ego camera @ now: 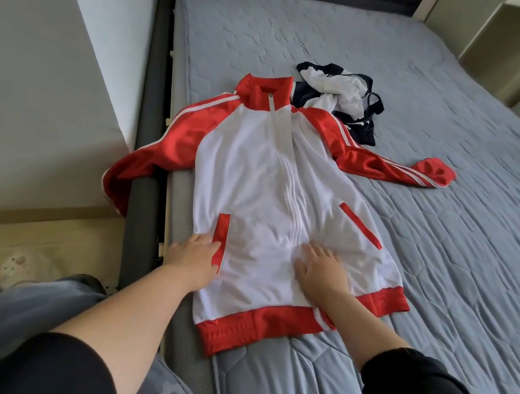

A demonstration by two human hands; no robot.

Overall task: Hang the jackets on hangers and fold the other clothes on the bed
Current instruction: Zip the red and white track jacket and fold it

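Observation:
A white track jacket point(264, 177) with red sleeves, collar and hem lies zipped and front-up on the grey quilted bed point(459, 256). Its left sleeve hangs over the bed's dark side rail; the right sleeve stretches out across the mattress. My left hand point(194, 259) lies flat on the jacket's lower left edge by the red pocket trim. My right hand point(321, 271) presses flat, fingers spread, on the lower front right of the zip. Behind the collar sits a crumpled heap of navy and white clothes point(341, 98).
The dark padded bed frame point(141, 207) runs along the left side, with a light wall and wooden floor point(23, 248) beyond it. A dark headboard stands at the far end. Pale cabinets stand at the upper right.

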